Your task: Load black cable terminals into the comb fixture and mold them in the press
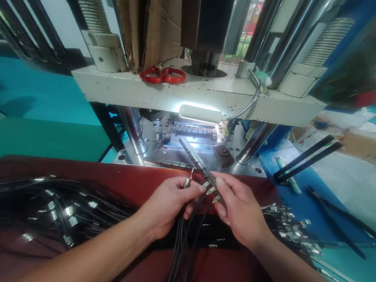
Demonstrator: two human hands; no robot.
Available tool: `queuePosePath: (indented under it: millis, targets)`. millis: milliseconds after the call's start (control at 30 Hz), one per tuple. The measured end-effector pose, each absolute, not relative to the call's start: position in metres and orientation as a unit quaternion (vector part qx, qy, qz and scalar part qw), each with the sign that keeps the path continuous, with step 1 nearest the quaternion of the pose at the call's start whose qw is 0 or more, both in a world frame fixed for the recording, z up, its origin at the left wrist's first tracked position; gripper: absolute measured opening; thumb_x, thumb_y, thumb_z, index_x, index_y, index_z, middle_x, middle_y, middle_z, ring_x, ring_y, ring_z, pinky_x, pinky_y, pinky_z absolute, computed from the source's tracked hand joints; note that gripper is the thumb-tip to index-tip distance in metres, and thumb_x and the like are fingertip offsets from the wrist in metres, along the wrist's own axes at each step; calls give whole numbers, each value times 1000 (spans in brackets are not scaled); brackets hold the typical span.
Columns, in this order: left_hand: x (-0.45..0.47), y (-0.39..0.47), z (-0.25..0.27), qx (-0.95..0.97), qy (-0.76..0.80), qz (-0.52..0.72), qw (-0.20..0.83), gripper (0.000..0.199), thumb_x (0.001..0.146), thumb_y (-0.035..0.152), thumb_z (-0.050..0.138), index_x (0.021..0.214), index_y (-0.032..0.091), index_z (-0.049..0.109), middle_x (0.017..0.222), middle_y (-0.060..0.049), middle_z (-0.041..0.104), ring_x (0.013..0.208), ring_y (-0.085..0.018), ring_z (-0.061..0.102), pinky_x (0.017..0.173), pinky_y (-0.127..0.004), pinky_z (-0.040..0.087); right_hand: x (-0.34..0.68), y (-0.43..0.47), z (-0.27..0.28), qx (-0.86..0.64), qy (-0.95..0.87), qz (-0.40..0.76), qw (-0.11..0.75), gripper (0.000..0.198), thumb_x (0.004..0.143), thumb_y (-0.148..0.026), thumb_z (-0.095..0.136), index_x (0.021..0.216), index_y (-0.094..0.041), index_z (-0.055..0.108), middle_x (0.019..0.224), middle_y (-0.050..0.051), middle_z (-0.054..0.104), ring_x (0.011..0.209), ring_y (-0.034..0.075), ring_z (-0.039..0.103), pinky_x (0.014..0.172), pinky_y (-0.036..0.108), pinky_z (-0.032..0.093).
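My right hand (239,208) is closed on a long narrow metal bar (199,162) with slots along it, tilted up and to the left. Small metal cable ends (214,193) sit at the bar's lower end, with thin black cables hanging from them. My left hand (175,201) is closed around several black cables (178,246), and one bright metal tip (188,178) sticks up above its fingers. The left fingertips meet the bar's lower part. A second slotted bar (174,164) lies behind the hands at the press's front edge.
A lit lamp (201,113) hangs on the press plate (139,93) above a metal die (192,134). Red-handled scissors (163,75) lie on that plate. Bundled black cables (72,200) with metal connectors spread left; more connectors (296,227) lie right, near black tongs (337,216).
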State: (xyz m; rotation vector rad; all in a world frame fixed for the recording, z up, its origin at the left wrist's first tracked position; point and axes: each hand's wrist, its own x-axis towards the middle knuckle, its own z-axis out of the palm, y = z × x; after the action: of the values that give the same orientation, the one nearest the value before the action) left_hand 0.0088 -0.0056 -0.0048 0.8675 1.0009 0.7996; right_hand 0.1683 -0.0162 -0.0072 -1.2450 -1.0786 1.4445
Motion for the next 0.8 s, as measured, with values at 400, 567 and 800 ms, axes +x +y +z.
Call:
queuePosePath:
  millis: [400, 567, 800]
  targets:
    - [11, -8, -4, 402, 467, 352, 705, 25, 79, 33, 62, 65, 15, 52, 54, 4, 47, 42, -5, 37, 41, -19, 28, 169, -19, -9, -516, -540, 517, 419, 40, 92, -45, 47, 124, -25, 58, 61, -3, 51, 43, 6, 39, 38, 18, 33]
    - [9, -7, -4, 393, 463, 351, 713, 23, 80, 29, 63, 66, 15, 54, 49, 5, 44, 41, -5, 36, 42, -18, 29, 169, -21, -9, -528, -570, 481, 407, 39, 91, -43, 49, 124, -24, 59, 65, -1, 55, 46, 7, 44, 41, 20, 38]
    - [-20, 1, 7, 353, 380, 285, 806, 25, 78, 22, 68, 102, 16, 61, 88, -4, 61, 75, -12, 60, 69, -25, 48, 172, -15, -7, -493, -450, 585, 461, 39, 88, -44, 53, 121, -23, 60, 61, -5, 45, 41, 4, 34, 34, 15, 22]
